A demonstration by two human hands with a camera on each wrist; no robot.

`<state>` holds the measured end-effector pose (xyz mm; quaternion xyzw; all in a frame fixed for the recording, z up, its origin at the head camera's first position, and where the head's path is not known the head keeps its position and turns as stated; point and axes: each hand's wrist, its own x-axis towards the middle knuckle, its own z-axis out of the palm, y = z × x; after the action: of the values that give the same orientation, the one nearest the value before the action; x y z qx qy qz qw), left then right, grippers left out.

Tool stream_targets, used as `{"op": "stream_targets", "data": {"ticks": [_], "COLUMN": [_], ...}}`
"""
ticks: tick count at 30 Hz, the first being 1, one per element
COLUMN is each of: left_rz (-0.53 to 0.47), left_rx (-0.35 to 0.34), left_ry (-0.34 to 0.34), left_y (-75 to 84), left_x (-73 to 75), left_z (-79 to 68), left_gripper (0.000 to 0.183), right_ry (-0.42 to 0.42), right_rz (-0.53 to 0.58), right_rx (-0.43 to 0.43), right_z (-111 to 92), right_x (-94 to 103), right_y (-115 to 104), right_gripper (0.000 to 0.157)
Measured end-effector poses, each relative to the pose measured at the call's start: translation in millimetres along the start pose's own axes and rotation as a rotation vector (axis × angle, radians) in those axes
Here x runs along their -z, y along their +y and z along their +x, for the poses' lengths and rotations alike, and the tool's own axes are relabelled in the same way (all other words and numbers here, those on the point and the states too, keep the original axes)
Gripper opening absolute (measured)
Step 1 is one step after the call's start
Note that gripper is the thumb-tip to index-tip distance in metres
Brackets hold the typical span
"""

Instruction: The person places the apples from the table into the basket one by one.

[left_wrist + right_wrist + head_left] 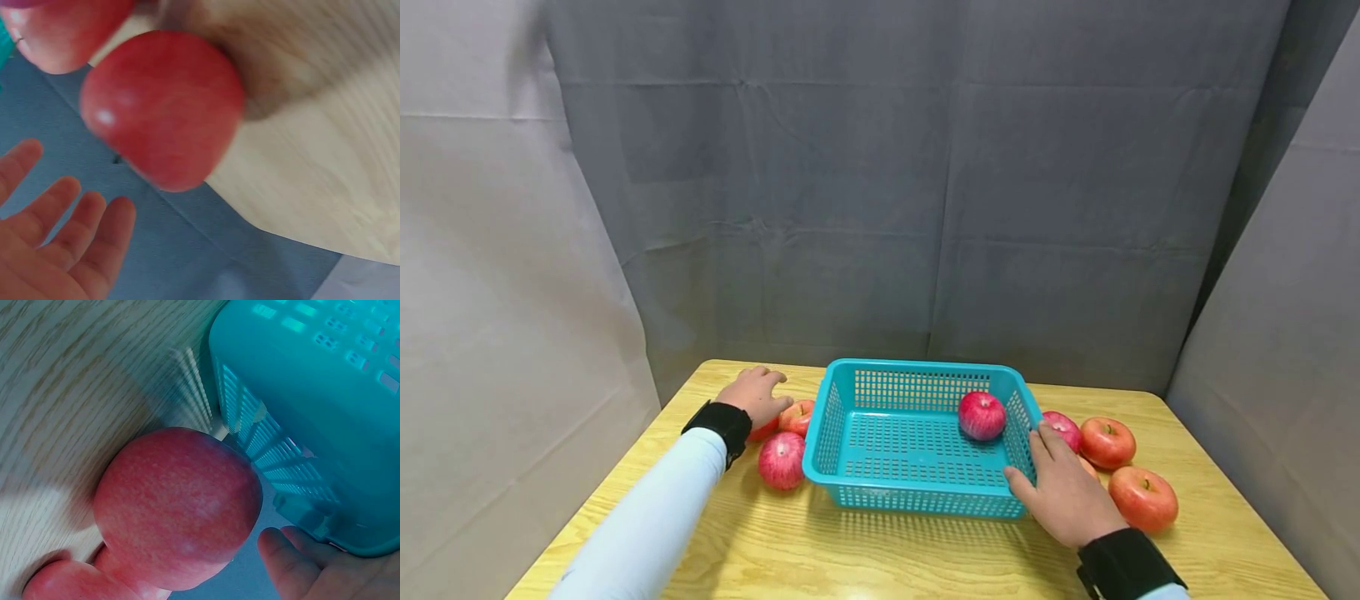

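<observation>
A turquoise plastic basket [917,498] stands on the table with one dark pink apple [982,416] inside, near its right wall. My left hand [756,395] hovers over the apples left of the basket, fingers spread and holding nothing. In the left wrist view a red apple [165,109] lies just beyond the fingertips, with another apple [69,34] beside it. My right hand [1067,496] grips the basket's right rim, thumb on the inner side and fingers along the outside. Close to those fingers, a red apple [181,506] shows in the right wrist view.
A striped pink apple [782,461] sits by the basket's left front corner. Several apples, among them a red one [1107,442] and a paler one [1142,498], lie to the right of the basket. Grey cloth [880,208] hangs behind the wooden table [850,562].
</observation>
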<state>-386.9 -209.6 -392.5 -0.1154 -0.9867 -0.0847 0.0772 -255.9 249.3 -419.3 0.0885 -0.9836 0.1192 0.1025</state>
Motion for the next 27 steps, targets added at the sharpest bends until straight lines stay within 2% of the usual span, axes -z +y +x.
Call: {"op": "stream_targets", "data": {"ticks": [14, 27], "left_rz": [0.003, -0.009], "left_rx": [0.036, 0.066], "left_ry": [0.018, -0.02], "left_y": [-27.7, -34.1], "left_x": [-22.2, -37.7], "left_z": [-4.7, -6.5], "left_gripper": [0.049, 0.062], "right_ry": [0.009, 0.005], "right_rz": [0.001, 0.006], "right_rx": [0.006, 0.002], "right_z": [0.3, -2.5], "right_x": [0.5, 3.0], "right_y": [-0.6, -2.5], "right_gripper": [0.094, 0.092]}}
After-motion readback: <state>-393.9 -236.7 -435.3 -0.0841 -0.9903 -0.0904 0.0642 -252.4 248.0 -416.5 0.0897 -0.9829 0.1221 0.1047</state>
